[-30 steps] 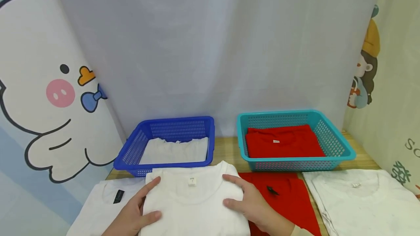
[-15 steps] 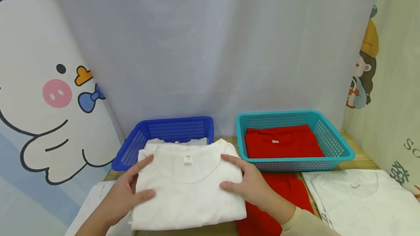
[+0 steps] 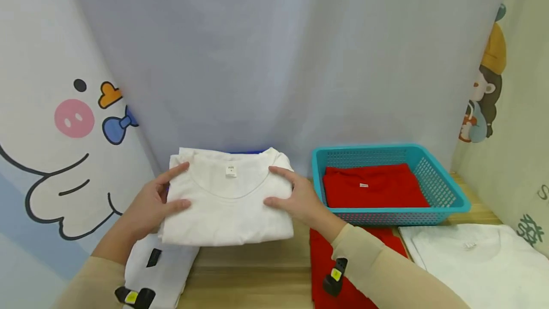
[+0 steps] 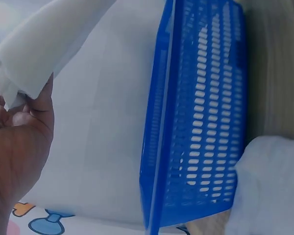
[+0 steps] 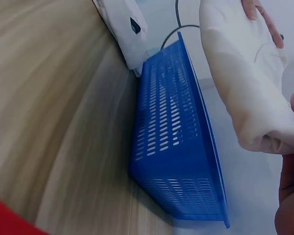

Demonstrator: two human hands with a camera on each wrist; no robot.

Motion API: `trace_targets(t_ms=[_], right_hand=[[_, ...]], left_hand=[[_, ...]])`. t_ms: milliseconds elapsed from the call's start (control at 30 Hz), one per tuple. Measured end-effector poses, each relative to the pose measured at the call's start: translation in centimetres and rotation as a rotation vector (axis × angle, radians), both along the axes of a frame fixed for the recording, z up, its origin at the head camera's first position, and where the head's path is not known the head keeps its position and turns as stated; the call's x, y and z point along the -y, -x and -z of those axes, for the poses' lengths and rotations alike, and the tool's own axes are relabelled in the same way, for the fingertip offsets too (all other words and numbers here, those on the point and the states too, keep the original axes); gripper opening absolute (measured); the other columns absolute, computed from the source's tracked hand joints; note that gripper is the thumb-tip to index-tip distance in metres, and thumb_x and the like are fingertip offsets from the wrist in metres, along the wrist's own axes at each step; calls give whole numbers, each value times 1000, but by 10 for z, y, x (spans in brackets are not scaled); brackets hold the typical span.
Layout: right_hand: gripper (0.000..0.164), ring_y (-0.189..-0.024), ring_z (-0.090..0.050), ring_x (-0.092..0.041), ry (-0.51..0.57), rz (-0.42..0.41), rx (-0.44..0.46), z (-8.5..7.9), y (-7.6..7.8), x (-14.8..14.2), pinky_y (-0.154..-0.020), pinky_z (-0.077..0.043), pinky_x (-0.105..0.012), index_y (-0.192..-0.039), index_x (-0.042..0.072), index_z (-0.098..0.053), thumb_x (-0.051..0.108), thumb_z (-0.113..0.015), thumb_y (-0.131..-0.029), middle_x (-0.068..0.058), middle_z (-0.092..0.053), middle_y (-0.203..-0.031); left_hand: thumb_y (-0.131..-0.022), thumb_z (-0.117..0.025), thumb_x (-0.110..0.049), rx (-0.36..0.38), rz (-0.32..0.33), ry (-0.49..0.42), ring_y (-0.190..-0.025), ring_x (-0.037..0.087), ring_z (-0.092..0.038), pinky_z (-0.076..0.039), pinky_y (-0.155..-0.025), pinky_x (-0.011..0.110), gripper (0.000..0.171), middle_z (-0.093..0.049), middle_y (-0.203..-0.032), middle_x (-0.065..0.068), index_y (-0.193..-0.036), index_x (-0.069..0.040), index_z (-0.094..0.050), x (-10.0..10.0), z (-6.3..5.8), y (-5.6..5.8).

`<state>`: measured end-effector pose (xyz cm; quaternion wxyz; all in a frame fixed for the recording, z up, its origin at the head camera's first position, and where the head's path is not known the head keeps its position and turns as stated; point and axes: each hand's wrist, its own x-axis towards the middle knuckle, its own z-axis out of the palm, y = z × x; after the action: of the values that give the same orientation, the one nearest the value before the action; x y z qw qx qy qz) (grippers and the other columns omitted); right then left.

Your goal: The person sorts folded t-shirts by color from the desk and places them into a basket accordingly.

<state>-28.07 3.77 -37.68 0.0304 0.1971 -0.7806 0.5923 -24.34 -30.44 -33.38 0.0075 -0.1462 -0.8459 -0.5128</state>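
1. At the near left, a folded white shirt (image 3: 169,275) is lying on the table (image 3: 253,275), its black label (image 3: 154,257) facing up, which probably makes the neck easy to find.
2. The left hand (image 3: 150,204) is gripping the left side of a raised shirt (image 3: 227,213); thumb and index finger are showing on its face while other fingers are reaching behind, seemingly pinning the fold shut.
3. That raised shirt, white and folded, is hanging clear of the table between both hands, collar on the far side. The paired grip is likely keeping its soft layers level.
4. A blue basket (image 5: 171,132) is standing on the table below the raised shirt, apart from it; from the head, the shirt is hiding all but a strip of its rim.
5. The right hand (image 3: 300,199) is gripping the shirt's right side in matching fashion, presumably sharing the weight evenly.
6. Near it, a red shirt (image 3: 319,252) is lying on the table, partly covered by the sleeve (image 3: 377,261).
7. Farther, a teal basket (image 3: 399,218) is containing another red shirt (image 3: 373,192), lying flat.
8. At right, another white shirt (image 3: 476,266) is resting flat, presumably preserving its fold.
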Motion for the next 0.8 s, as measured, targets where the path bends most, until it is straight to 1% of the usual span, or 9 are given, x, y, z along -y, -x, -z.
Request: trace_targets(t_ms=[100, 167, 267, 367, 467, 567, 667, 700, 800], right_hand=[[70, -100, -58, -23, -27, 23, 12, 0, 17, 6, -75, -55, -33, -135, 38, -54, 28, -85, -74, -2, -55, -127], [70, -100, -58, -23, -47, 41, 24, 2, 26, 13, -76, -55, -33, -135, 39, -53, 29, -85, -74, -2, -55, -128], [70, -98, -60, -21, -59, 43, 33, 7, 38, 28, -74, -55, -32, -135, 40, -53, 29, -85, -74, -2, -55, -126], [70, -94, -62, -18, -48, 23, 31, 13, 51, 44, -71, -55, -31, -136, 39, -53, 29, -85, -74, -5, -56, -125], [71, -94, -62, -16, -55, 17, 38, 18, 62, 55, -72, -54, -30, -136, 38, -52, 30, -85, -74, -6, -55, -130], [71, -101, -60, -17, -92, 36, 27, 19, 69, 58, -77, -53, -31, -137, 38, -52, 32, -84, -74, -4, -53, -135], [71, -113, -55, -19, -136, 64, -6, 15, 76, 59, -85, -51, -35, -137, 38, -51, 35, -84, -75, -2, -51, -139], [71, -117, -53, -20, -147, 73, -12, 14, 78, 58, -88, -50, -36, -138, 38, -51, 35, -83, -75, -1, -50, -140], [71, -124, -48, -20, -174, 96, -9, 10, 84, 56, -91, -49, -37, -138, 41, -50, 37, -83, -75, 1, -47, -144]], left_hand=[[-85, -76, -20, 16, 7, 3, -123, 30, -41, -50, -83, 21, 85, -21, -155, 15, -153, -28, -26, 4, -1, 22], [-85, -75, -19, 35, 15, -7, -120, 29, -43, -51, -83, 23, 85, -21, -155, 16, -154, -27, -26, 9, 2, 34], [-86, -75, -19, 80, 10, -15, -115, 26, -47, -52, -82, 25, 85, -23, -153, 19, -154, -27, -25, 23, 5, 48], [-86, -75, -20, 129, 0, -26, -118, 27, -44, -52, -82, 24, 87, -18, -154, 21, -154, -28, -22, 39, 10, 62], [-86, -74, -22, 162, -6, -21, -128, 33, -35, -50, -84, 23, 89, -8, -158, 20, -155, -31, -18, 50, 13, 73], [-88, -73, -22, 199, -7, -16, -132, 37, -29, -50, -88, 29, 91, -4, -158, 21, -155, -35, -13, 55, 15, 81], [-88, -72, -22, 214, 5, -16, -129, 38, -32, -50, -90, 38, 91, -8, -156, 23, -155, -36, -10, 55, 14, 90], [-88, -72, -22, 214, 8, -14, -128, 38, -33, -50, -89, 40, 92, -9, -156, 24, -155, -36, -10, 53, 13, 94], [-88, -72, -24, 189, 16, 12, -125, 36, -37, -51, -87, 36, 92, -14, -154, 25, -155, -34, -10, 48, 12, 105]])
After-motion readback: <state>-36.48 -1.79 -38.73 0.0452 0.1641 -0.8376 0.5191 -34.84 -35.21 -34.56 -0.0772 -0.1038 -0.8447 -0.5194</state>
